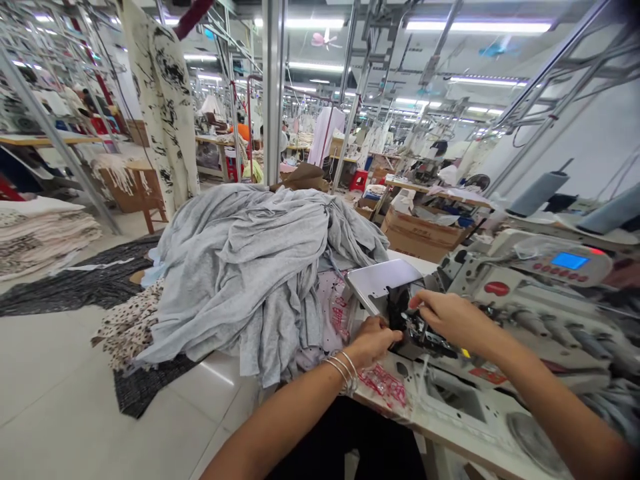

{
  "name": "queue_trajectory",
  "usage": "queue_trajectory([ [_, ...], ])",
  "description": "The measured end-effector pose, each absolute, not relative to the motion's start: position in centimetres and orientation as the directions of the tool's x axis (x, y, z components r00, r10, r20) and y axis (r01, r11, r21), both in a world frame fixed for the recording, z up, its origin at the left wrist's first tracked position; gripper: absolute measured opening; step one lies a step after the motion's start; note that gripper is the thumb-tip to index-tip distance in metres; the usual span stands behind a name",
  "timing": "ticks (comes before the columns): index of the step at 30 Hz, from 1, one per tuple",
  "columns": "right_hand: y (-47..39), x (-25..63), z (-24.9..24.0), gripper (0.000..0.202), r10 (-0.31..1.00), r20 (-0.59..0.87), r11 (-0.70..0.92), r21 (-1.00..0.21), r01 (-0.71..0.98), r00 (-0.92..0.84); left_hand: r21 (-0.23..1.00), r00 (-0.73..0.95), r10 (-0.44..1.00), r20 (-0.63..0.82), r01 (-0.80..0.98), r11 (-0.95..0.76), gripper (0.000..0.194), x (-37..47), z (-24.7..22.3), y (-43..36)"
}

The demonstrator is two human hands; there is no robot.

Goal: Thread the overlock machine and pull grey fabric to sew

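An industrial overlock sewing machine [505, 290] stands at the right, its metal cover plate [385, 277] tilted out to the left and dark inner parts [413, 327] exposed. My left hand [374, 341], with silver bangles at the wrist, is at the left of those parts. Its fingers are curled and its thumb points into the mechanism. My right hand [440, 313] reaches in from the right, just above the same spot, thumb and fingers pinched together. Whatever is between the fingertips of either hand is too small or hidden to tell.
A large heap of grey fabric [250, 260] lies left of the machine, over spotted cloth [135, 320]. Blue-grey thread cones [540, 193] stand behind the machine's lit control panel [570, 261]. Beyond are a cardboard box [420, 233], a metal post [274, 93] and a hanging patterned garment [163, 100].
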State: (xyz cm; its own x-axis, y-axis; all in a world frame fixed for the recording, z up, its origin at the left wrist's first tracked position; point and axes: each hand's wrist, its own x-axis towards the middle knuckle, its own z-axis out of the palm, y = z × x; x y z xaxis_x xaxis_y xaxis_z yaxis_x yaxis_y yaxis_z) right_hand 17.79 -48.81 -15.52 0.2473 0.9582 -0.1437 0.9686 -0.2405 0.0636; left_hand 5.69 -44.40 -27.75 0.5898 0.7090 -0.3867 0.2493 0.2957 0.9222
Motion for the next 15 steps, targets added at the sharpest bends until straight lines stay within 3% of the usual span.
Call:
queue_trajectory([
  [3,-47.8,17.8,-15.3,0.029,0.96,-0.194,-0.185,0.107,0.977,0.203,0.888,0.592,0.662,-0.46,0.328,0.323,0.014,5.5,-27.2,-44.1],
  [7,-47.3,17.8,-15.0,0.029,0.959,-0.217,-0.156,0.132,0.979,0.182,0.818,0.578,0.583,-0.571,0.466,0.339,0.032,5.6,-26.9,-43.1],
  [13,-48.3,17.6,-13.5,0.035,0.969,-0.087,-0.223,0.109,0.969,0.233,0.742,0.644,0.369,-0.67,0.554,0.378,0.043,5.6,-26.7,-41.6],
  [15,-50.4,18.0,-13.1,0.038,0.966,-0.012,-0.258,0.022,0.966,0.258,0.752,0.659,0.365,-0.657,0.538,0.382,0.043,5.6,-26.5,-41.4],
])
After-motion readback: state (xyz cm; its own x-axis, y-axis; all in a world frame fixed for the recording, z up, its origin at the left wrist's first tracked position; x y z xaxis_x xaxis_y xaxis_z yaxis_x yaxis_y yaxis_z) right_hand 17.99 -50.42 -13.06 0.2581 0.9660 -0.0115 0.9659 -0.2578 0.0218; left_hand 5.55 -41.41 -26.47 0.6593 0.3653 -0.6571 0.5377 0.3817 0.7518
